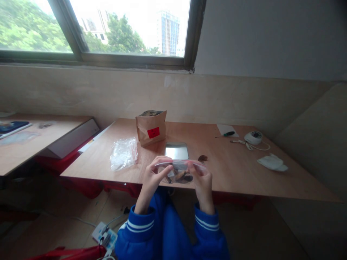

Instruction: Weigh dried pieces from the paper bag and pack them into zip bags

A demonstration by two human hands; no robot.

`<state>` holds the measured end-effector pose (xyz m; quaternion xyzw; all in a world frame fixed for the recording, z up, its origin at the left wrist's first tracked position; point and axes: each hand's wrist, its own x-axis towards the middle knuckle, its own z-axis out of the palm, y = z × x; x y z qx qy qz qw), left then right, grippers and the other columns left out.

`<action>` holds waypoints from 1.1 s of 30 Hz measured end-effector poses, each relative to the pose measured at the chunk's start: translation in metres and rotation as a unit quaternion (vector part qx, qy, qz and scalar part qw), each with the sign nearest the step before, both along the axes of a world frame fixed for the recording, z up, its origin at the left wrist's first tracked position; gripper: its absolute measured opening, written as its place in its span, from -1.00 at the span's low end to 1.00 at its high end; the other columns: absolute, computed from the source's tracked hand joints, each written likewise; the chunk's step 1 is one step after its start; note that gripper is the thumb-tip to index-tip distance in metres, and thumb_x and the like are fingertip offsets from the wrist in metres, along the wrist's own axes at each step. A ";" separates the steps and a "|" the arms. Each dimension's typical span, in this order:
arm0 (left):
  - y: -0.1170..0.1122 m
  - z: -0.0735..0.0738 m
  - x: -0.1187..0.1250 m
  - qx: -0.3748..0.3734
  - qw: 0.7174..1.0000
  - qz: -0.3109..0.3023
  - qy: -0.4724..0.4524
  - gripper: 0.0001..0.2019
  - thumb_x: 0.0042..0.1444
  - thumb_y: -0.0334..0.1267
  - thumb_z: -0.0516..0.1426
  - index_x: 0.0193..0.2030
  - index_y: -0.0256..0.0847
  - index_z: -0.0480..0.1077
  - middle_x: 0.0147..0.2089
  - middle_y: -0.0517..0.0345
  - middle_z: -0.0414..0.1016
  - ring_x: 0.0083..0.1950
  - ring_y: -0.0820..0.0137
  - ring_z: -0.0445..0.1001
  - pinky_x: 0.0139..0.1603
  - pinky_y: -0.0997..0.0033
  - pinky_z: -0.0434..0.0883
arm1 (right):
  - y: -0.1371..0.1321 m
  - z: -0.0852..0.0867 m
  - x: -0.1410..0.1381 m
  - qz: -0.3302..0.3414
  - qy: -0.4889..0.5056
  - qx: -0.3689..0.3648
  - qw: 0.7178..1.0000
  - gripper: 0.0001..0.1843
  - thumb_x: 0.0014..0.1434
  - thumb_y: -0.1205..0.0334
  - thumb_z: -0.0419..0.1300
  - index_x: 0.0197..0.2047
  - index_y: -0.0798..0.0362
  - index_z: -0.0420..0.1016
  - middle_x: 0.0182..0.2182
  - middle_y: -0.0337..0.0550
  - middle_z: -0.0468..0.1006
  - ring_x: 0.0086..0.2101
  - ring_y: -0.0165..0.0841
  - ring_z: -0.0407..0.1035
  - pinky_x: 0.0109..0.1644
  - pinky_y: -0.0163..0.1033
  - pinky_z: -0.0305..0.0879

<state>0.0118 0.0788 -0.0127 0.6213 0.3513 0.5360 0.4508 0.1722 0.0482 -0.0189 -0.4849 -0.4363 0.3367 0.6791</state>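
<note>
Both hands hold a small clear zip bag [179, 170] with dark brown pieces inside, just above the near edge of the wooden table [233, 173]. My left hand [154, 177] pinches the bag's left end at the seal. My right hand [202, 180] pinches the right end. Behind the bag lies a small silver scale [176, 150], and one dark piece [202, 158] rests on the table to its right. An open brown paper pouch [151, 127] with a red label stands farther back.
A pile of clear zip bags [123, 154] lies left of the scale. At the far right are a screwdriver [226, 134], a white round device [253, 137] with a cable, and a white cloth [272, 162]. A second table [35, 141] stands left; a power strip [104, 236] lies on the floor.
</note>
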 end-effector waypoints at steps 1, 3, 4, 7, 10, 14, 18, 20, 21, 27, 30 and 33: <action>0.000 0.000 0.001 0.006 1.000 0.003 0.006 -0.85 0.08 -0.23 0.23 -0.21 -0.18 0.55 -0.12 0.07 0.49 -0.03 0.30 0.47 0.01 0.37 0.39 | 0.000 0.001 -0.001 -0.007 -0.002 0.001 1.000 -0.77 0.08 0.06 0.29 -0.37 0.05 0.61 -0.43 -0.15 0.63 -0.39 -0.30 0.50 -0.30 -0.26 0.44; 0.000 0.000 0.002 0.021 1.000 0.013 0.011 -0.87 0.09 -0.24 0.23 -0.24 -0.18 0.55 -0.15 0.09 0.48 -0.05 0.33 0.47 0.01 0.37 0.39 | 0.000 0.003 -0.003 -0.016 -0.009 0.006 1.000 -0.78 0.09 0.07 0.28 -0.38 0.06 0.60 -0.43 -0.15 0.62 -0.38 -0.30 0.50 -0.29 -0.26 0.43; 0.000 0.000 0.003 0.028 0.999 0.017 0.012 -0.89 0.09 -0.24 0.23 -0.26 -0.18 0.55 -0.17 0.09 0.48 -0.06 0.33 0.47 0.00 0.37 0.39 | -0.001 0.003 -0.004 -0.019 -0.013 0.009 1.000 -0.78 0.09 0.07 0.27 -0.38 0.06 0.59 -0.43 -0.16 0.62 -0.37 -0.30 0.50 -0.29 -0.27 0.43; 0.000 0.001 0.004 0.038 0.999 0.031 0.014 -0.91 0.08 -0.25 0.24 -0.30 -0.19 0.55 -0.21 0.09 0.48 -0.09 0.34 0.47 -0.03 0.38 0.39 | -0.001 0.003 -0.007 -0.030 -0.023 0.015 0.999 -0.80 0.11 0.10 0.27 -0.39 0.06 0.58 -0.43 -0.17 0.60 -0.37 -0.33 0.48 -0.27 -0.29 0.42; 0.000 0.002 0.005 0.042 0.998 0.052 0.014 -0.91 0.07 -0.25 0.24 -0.32 -0.20 0.55 -0.21 0.08 0.49 -0.10 0.34 0.47 -0.04 0.38 0.39 | 0.000 0.001 -0.008 -0.041 -0.026 0.020 0.999 -0.81 0.10 0.11 0.28 -0.39 0.07 0.56 -0.43 -0.19 0.58 -0.36 -0.34 0.47 -0.26 -0.30 0.40; 0.000 0.002 0.008 0.040 0.996 0.075 0.004 -0.90 0.07 -0.24 0.24 -0.32 -0.21 0.55 -0.21 0.07 0.49 -0.10 0.33 0.48 -0.06 0.38 0.41 | 0.002 -0.005 -0.005 -0.035 -0.002 0.012 0.999 -0.80 0.08 0.09 0.29 -0.38 0.06 0.57 -0.44 -0.20 0.57 -0.37 -0.34 0.47 -0.27 -0.29 0.41; 0.003 -0.001 0.009 0.013 0.998 0.056 -0.013 -0.87 0.06 -0.20 0.24 -0.32 -0.22 0.54 -0.20 0.06 0.50 -0.10 0.32 0.49 -0.06 0.38 0.42 | 0.005 -0.012 0.000 0.038 0.055 -0.006 0.998 -0.75 0.06 0.07 0.31 -0.23 0.04 0.60 -0.30 -0.14 0.63 -0.32 -0.31 0.50 -0.25 -0.26 0.43; 0.005 -0.001 0.010 -0.005 0.999 0.039 -0.018 -0.85 0.06 -0.18 0.24 -0.31 -0.23 0.53 -0.20 0.07 0.51 -0.12 0.32 0.50 -0.08 0.38 0.43 | 0.006 -0.014 0.002 0.081 0.070 -0.017 0.994 -0.70 0.06 0.08 0.31 -0.14 0.02 0.59 -0.22 -0.11 0.64 -0.28 -0.29 0.52 -0.21 -0.24 0.44; 0.006 -0.001 0.010 -0.014 0.999 0.032 -0.016 -0.84 0.06 -0.18 0.24 -0.30 -0.23 0.53 -0.20 0.07 0.51 -0.12 0.32 0.51 -0.09 0.39 0.44 | 0.006 -0.014 0.002 0.095 0.069 -0.019 0.993 -0.70 0.06 0.09 0.32 -0.14 0.02 0.60 -0.23 -0.11 0.64 -0.27 -0.28 0.52 -0.19 -0.23 0.45; 0.008 0.005 0.013 -0.032 0.999 -0.001 0.008 -0.80 0.05 -0.16 0.25 -0.26 -0.24 0.54 -0.15 0.02 0.55 -0.08 0.28 0.52 -0.06 0.37 0.44 | 0.009 -0.011 -0.002 0.041 0.019 0.006 0.999 -0.86 0.07 0.16 0.31 -0.33 0.03 0.62 -0.37 -0.17 0.65 -0.31 -0.29 0.51 -0.20 -0.23 0.44; 0.008 0.005 0.014 -0.033 0.999 -0.006 0.011 -0.82 0.06 -0.17 0.24 -0.26 -0.23 0.55 -0.17 0.04 0.56 -0.10 0.29 0.53 -0.08 0.37 0.44 | 0.008 -0.011 -0.003 0.018 -0.001 0.016 1.000 -0.89 0.08 0.18 0.31 -0.35 0.03 0.60 -0.40 -0.20 0.63 -0.35 -0.31 0.51 -0.25 -0.26 0.43; 0.007 0.004 0.016 -0.012 1.000 0.004 0.013 -0.85 0.06 -0.19 0.24 -0.31 -0.22 0.55 -0.23 0.07 0.56 -0.12 0.30 0.52 -0.07 0.37 0.43 | 0.005 -0.012 -0.004 -0.001 -0.022 0.029 0.999 -0.90 0.09 0.19 0.29 -0.38 0.03 0.57 -0.42 -0.22 0.62 -0.36 -0.33 0.50 -0.27 -0.29 0.42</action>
